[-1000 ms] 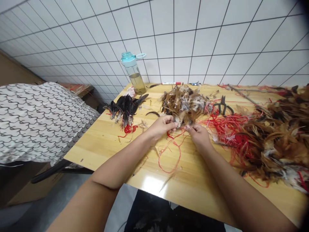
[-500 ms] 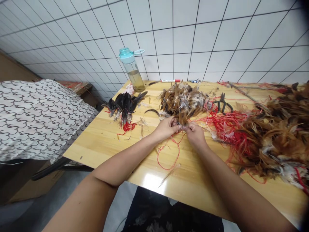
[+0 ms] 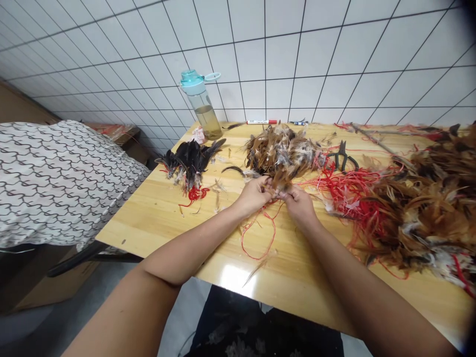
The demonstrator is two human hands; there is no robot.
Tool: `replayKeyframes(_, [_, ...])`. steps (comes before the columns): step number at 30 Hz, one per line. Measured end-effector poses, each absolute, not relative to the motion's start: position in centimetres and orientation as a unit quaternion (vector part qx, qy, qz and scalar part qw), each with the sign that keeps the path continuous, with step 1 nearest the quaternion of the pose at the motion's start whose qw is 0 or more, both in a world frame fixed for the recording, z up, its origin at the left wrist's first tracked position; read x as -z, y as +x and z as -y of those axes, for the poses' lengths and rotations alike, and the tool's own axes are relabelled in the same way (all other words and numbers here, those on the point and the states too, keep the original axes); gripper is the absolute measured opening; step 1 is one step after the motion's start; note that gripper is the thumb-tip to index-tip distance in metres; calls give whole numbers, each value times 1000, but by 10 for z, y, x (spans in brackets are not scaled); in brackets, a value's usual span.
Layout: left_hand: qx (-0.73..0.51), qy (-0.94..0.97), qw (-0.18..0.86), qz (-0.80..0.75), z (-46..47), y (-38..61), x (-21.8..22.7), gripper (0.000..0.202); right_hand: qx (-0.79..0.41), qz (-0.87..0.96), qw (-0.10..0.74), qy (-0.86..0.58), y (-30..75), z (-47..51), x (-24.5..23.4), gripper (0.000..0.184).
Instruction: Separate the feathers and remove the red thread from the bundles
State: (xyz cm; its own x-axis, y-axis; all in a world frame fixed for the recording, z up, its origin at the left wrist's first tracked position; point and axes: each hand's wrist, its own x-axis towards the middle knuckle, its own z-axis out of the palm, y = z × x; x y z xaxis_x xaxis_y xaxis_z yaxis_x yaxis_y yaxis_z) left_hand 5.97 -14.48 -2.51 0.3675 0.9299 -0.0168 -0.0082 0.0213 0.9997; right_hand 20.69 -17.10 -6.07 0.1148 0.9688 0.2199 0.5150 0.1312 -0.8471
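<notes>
One left hand (image 3: 256,195) and one right hand (image 3: 298,202) share one small tuft (image 3: 281,181). One desk (image 3: 148,223) carries one bottle (image 3: 202,106), one pair of pliers (image 3: 341,151), two pens (image 3: 262,122), one crumpled tissue (image 3: 198,135), one black heap (image 3: 191,157) and two brown heaps (image 3: 275,148) of feathers (single feathers overlap too much to count). There is one patterned cloth (image 3: 67,183).

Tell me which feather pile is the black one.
The small pile at the left, near the water bottle, with red string at its lower end. The middle pile and the big far-right heap are mainly brown.
</notes>
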Motion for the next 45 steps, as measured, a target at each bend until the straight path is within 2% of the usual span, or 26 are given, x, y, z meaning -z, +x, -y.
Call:
replayKeyframes(7, [-364,528,666,-381,149,57,16,31,-283,570,471,-610,208,168,64,15])
replayKeyframes(11, [-369,541,657,-374,149,58,18,36,-316,551,481,-605,209,166,66,17])
replayKeyframes(17, [-394,553,618,-395,147,58,20,29,-297,598,435,-604,207,169,61,16])
replayKeyframes(22, [-347,546,659,-384,144,51,18,31,-271,641,384,-607,208,172,59,15])
replayKeyframes(27, [-323,546,695,-340,139,47,18,33,-288,669,398,-558,209,172,58,14])
replayKeyframes(33, [-325,577,677,-321,137,44,20,28,-332,666,440,-502,207,173,53,14])
replayKeyframes(42, [-272,656,637,-299,139,35,0,8,-287,680,410,-536,207,176,46,27])
replayKeyframes(45, [-254,688,617,-285,138,33,-3,9,-287,686,405,-532,206,177,45,31])
